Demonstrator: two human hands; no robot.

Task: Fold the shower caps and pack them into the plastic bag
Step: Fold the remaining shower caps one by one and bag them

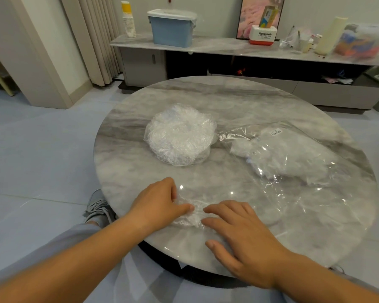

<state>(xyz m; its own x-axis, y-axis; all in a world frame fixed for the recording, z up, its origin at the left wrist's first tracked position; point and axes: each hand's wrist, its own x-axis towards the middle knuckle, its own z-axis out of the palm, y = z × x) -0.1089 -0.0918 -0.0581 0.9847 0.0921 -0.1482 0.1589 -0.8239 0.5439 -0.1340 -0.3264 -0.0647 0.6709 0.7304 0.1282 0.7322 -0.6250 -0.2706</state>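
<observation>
Plastic shower cap under left hand, right hand, near table edge

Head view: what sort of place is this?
Most likely a home living room. A low round marble table stands on a tiled floor, a long low cabinet runs along the wall beside a curtain, and household clutter such as paper cups and a blue bin sits on top.

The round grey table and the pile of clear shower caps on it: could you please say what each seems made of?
The round grey table looks like polished marble or similar stone: grey veining, glossy reflections. The pile of clear shower caps seems thin plastic film: crinkled, shiny, see-through.
</observation>
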